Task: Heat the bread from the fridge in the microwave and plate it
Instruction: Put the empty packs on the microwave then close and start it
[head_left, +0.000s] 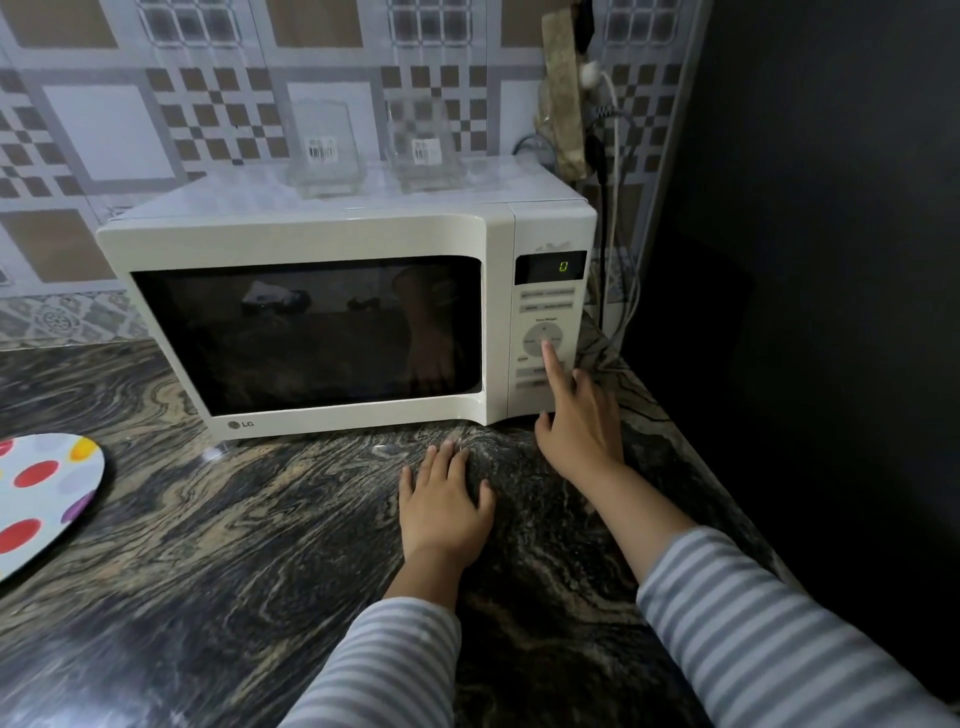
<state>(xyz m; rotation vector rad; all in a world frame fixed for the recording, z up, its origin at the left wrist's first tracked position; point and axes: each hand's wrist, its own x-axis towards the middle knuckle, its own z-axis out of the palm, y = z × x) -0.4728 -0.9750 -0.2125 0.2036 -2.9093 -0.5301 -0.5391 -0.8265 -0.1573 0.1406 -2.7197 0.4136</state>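
i see the microwave (332, 317) with its door closed, and the little screen (550, 267) on its right side shows a green 0. my right hand (576, 421) is at the buttons (543, 340) just under that screen. its first finger is straight and its tip touches the round pad, while the other fingers are curled in and hold nothing. my left hand (444, 501) lies flat on the counter (234, 545) just in front of the microwave, fingers straight and spread, holding nothing. i cannot see the bread. the window is dark, so i cannot tell if it is inside. the spotted plate (41, 499) sits on the counter to the left of the microwave, with no bread on the part i see. i think the time is being set, so the heating and the plating are still to do.
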